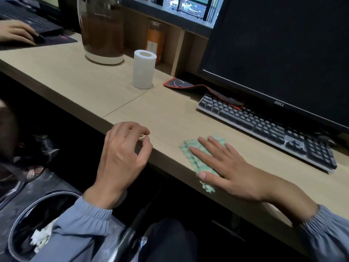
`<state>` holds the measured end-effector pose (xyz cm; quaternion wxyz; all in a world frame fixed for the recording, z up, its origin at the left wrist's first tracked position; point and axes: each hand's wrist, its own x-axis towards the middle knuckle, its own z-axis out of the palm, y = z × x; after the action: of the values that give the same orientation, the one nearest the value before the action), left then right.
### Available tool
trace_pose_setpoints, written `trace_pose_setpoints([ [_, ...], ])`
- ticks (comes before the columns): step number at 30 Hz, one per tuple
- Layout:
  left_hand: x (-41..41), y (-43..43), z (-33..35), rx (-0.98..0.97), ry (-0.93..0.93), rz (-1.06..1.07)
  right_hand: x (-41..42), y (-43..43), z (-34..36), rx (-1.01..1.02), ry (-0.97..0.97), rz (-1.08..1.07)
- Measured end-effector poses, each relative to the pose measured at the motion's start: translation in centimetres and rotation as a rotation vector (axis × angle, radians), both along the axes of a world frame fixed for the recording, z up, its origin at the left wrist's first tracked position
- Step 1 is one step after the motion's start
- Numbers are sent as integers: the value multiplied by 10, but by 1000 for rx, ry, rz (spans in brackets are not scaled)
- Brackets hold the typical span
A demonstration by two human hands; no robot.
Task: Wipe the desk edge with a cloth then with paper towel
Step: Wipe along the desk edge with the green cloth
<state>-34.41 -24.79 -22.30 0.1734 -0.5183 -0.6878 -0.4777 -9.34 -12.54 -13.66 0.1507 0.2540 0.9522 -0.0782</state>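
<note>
From the head camera, the job looks to be in its first half: the green-and-white checked cloth with a zigzag edge (196,157) lies on the pale wood-grain tabletop (170,114), right at its front edge, with one corner hanging just over the lip, and the right hand (222,167) lies on top of it. That reads as the cloth pass under way; how much of the edge is already wiped cannot be told from the surface. The paper-towel pass appears not yet begun: the upright white paper towel roll (144,69) stands well back on the tabletop, far from both hands, with no sheet torn off that shows. The right hand's grip is spread flat, fingers (207,146) splayed and palm down, pressing the cloth rather than pinching it. The left hand (124,157) hangs at the tabletop's front edge, well apart from the cloth, its grip loosely curled and holding nothing, thumb and forefinger near each other but not closed on anything. A black keyboard (264,129) sits behind the cloth.
</note>
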Motion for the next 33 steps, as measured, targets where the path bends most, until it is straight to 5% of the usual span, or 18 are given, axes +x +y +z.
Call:
trace_pose_setpoints([
  [7, -11, -1, -4, 25, -55, 8, -23, -1, -1, -13, 14, 11],
  [21, -36, -23, 3, 55, -122, 111, -218, 11, -18, 45, 91, 157],
  [33, -28, 2, 6, 40, -116, 54, -154, 39, -11, -46, 137, 294],
])
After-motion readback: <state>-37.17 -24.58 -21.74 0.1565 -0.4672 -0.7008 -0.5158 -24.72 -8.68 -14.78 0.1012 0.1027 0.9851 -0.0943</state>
